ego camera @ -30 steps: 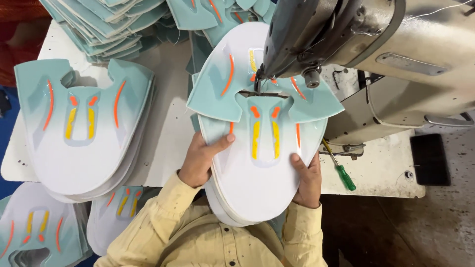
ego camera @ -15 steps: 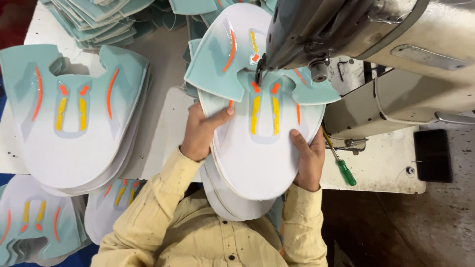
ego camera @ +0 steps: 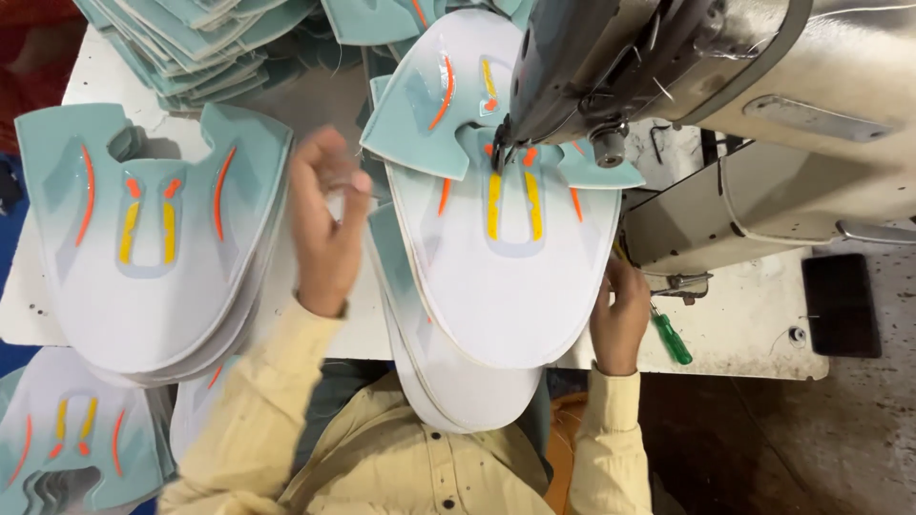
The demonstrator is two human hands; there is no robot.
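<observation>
A white and teal shoe-upper piece (ego camera: 506, 286) with orange and yellow stripes lies under the sewing machine head (ego camera: 611, 67), on top of a stack of like pieces. My right hand (ego camera: 620, 310) grips that piece at its right edge. My left hand (ego camera: 329, 224) is lifted off it, blurred, in the gap between this stack and the left stack (ego camera: 143, 248); its fingers are curled and I see nothing in them.
More teal pieces are heaped at the table's far edge (ego camera: 181, 48) and lie low at the left (ego camera: 67, 448). A green-handled screwdriver (ego camera: 671, 336) rests beside my right hand on the white table (ego camera: 754, 324). A dark pad (ego camera: 840, 305) sits at the right.
My left hand has let go of the piece's left edge and swung out to the left and up. The right hand has stayed on the right edge.
</observation>
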